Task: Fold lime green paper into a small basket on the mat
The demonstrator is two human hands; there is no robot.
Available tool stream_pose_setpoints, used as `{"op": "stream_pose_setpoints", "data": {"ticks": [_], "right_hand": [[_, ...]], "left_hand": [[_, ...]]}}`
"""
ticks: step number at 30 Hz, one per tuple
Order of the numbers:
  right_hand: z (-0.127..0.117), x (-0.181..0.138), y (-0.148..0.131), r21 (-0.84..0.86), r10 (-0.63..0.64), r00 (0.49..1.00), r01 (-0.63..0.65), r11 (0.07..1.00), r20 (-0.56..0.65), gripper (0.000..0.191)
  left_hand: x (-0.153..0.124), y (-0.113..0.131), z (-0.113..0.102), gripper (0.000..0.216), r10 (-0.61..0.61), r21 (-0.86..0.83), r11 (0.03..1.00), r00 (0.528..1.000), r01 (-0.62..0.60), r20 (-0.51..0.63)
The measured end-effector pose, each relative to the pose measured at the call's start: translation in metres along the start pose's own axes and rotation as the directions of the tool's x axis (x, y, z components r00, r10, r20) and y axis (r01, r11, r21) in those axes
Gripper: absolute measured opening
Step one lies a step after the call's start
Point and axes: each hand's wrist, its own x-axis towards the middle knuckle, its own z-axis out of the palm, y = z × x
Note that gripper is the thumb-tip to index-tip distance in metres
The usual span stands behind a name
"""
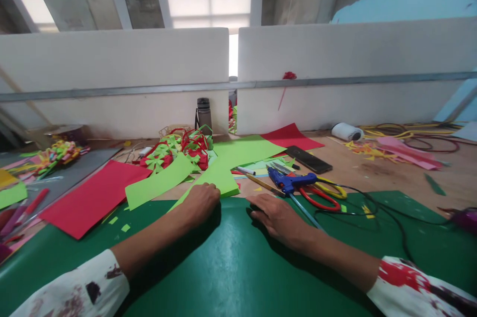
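Observation:
My left hand (201,203) rests at the far edge of the green mat (231,267) with its fingers curled. It lies against a light green paper sheet (218,178), and its fingertips are hidden, so I cannot tell what they hold. My right hand (278,220) lies palm down on the mat, fingers loosely stretched and thumb apart, holding nothing visible. Just beyond it lie a pencil (265,185) and a blue glue gun (292,180). Scissors with red (319,200) and yellow (331,189) handles lie partly beneath the gun.
A black phone (308,159) lies behind the glue gun, whose cord trails right. Red paper (99,198) and a green strip (160,183) lie left, before a pile of red and green bows (175,150). A bottle (203,117) stands against the white partition (112,63).

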Motion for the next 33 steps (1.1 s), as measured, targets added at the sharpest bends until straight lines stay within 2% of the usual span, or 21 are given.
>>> {"op": "stream_pose_setpoints", "data": {"ticks": [4, 8, 11, 14, 16, 18, 19, 20, 22, 25, 28, 31, 33], "right_hand": [[-0.010, 0.002, -0.005, 0.054, 0.072, 0.991, -0.066, 0.996, -0.111, 0.026], [-0.018, 0.002, -0.010, 0.102, 0.094, 0.975, -0.075, 0.992, -0.203, 0.019], [-0.019, 0.001, -0.009, 0.118, 0.042, 0.970, -0.014, 0.993, -0.240, 0.018], [-0.019, -0.001, -0.005, 0.127, -0.072, 0.970, 0.103, 0.987, -0.233, 0.020], [-0.022, -0.002, -0.005, 0.102, -0.189, 0.958, 0.214, 0.971, -0.213, 0.029], [-0.026, -0.003, -0.011, 0.064, -0.298, 0.942, 0.311, 0.948, -0.154, 0.040], [-0.028, -0.004, -0.015, 0.051, -0.336, 0.936, 0.342, 0.938, -0.103, 0.045], [-0.029, -0.005, -0.021, 0.048, -0.361, 0.932, 0.362, 0.931, -0.041, 0.050], [-0.030, -0.008, -0.033, 0.048, -0.385, 0.918, 0.382, 0.923, 0.097, 0.056], [-0.026, -0.015, -0.049, -0.006, -0.372, 0.896, 0.385, 0.923, 0.244, 0.060], [-0.022, -0.021, -0.055, -0.112, -0.344, 0.885, 0.395, 0.912, 0.314, 0.055], [-0.019, -0.026, -0.054, -0.250, -0.381, 0.876, 0.456, 0.854, 0.295, 0.034], [-0.018, -0.026, -0.052, -0.344, -0.437, 0.865, 0.500, 0.794, 0.248, 0.029]], "left_hand": [[-0.012, -0.002, -0.007, 0.015, 0.017, -0.117, 0.993, 0.997, -0.025, -0.071], [-0.036, -0.001, -0.016, 0.021, 0.063, -0.300, 0.947, 0.984, -0.112, -0.167], [-0.053, -0.004, -0.026, 0.025, 0.047, -0.463, 0.874, 0.975, -0.146, -0.217], [-0.064, -0.014, -0.036, 0.033, -0.019, -0.612, 0.780, 0.972, -0.133, -0.234], [-0.068, -0.022, -0.039, 0.029, -0.118, -0.779, 0.619, 0.968, -0.101, -0.219], [-0.070, -0.028, -0.037, 0.026, -0.258, -0.942, 0.331, 0.954, -0.062, -0.154], [-0.071, -0.030, -0.034, 0.027, -0.318, -0.981, 0.188, 0.942, -0.047, -0.106], [-0.071, -0.031, -0.030, 0.029, -0.362, -0.996, 0.084, 0.930, -0.036, -0.064], [-0.074, -0.031, -0.021, 0.032, -0.414, -0.999, -0.030, 0.910, -0.021, -0.006], [-0.081, -0.029, -0.008, 0.032, -0.404, -0.998, -0.061, 0.913, 0.034, 0.056], [-0.087, -0.028, -0.002, 0.030, -0.364, -0.988, -0.075, 0.919, 0.133, 0.151], [-0.090, -0.029, -0.001, 0.031, -0.364, -0.981, -0.076, 0.911, 0.179, 0.195], [-0.089, -0.030, -0.002, 0.033, -0.358, -0.979, -0.091, 0.911, 0.185, 0.205]]}}
